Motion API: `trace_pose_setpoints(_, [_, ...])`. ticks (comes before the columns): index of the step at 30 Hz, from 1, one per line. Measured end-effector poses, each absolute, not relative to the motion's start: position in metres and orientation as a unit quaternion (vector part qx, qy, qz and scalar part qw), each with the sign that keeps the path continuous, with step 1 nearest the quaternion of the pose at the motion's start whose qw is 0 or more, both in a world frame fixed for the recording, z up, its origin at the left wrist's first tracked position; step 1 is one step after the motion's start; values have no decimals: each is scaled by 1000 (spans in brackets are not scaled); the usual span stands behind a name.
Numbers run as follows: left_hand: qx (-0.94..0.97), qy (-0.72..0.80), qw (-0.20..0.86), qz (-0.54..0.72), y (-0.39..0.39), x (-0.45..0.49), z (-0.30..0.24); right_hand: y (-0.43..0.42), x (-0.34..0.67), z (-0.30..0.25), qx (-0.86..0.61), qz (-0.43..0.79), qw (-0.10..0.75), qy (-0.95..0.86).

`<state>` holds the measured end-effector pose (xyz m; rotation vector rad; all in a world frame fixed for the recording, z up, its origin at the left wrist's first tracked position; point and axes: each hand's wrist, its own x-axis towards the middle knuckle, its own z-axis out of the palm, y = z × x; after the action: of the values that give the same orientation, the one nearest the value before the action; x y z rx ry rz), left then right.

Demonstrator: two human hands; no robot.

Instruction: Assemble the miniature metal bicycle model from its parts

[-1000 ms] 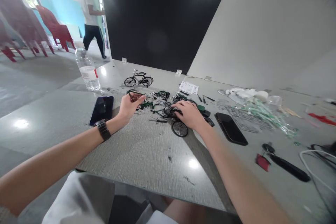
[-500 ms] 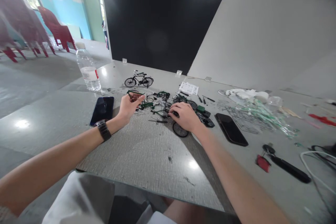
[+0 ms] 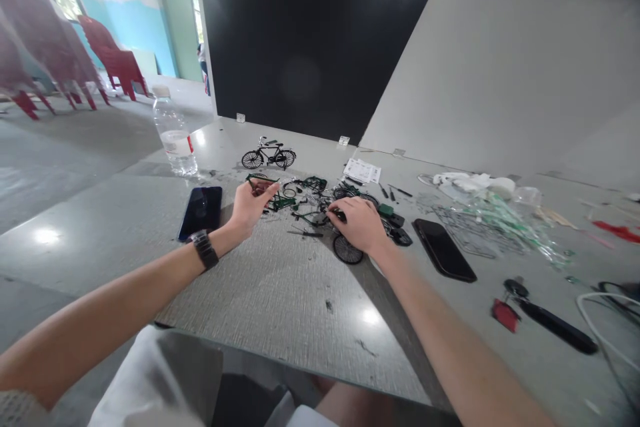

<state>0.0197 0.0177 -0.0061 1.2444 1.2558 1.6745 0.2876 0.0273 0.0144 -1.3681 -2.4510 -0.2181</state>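
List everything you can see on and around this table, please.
Finished model bicycle: one, black, far side of the table.
Loose model bicycle parts: many, green and black, around the hands.
Water bottle: one, clear, far left of the table.
Smartphones: two, dark, either side of the hands.
Paper sheets: few, white, behind the parts.
Plastic sprue: one, clear and green, right of the hands.
Plastic chairs: several, red, on the floor, far left.
Wristwatch: one, black, left wrist.
Left hand: one, pinching a small green part.
Right hand: one, resting on the parts.
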Motion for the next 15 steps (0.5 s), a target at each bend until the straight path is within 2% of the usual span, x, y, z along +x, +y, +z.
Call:
trace_pose_setpoints(5, [471,487,361,641,21,21,-8,45,260,27,-495,-78,178,-847])
trace_pose_setpoints(11, [479,478,363,641,22,22,-10,111,206,38,-529,-93,62,-841])
trace_pose_setpoints(15, [480,481,363,637,23,22,-12,137,188,30,-543,-93,34,-834])
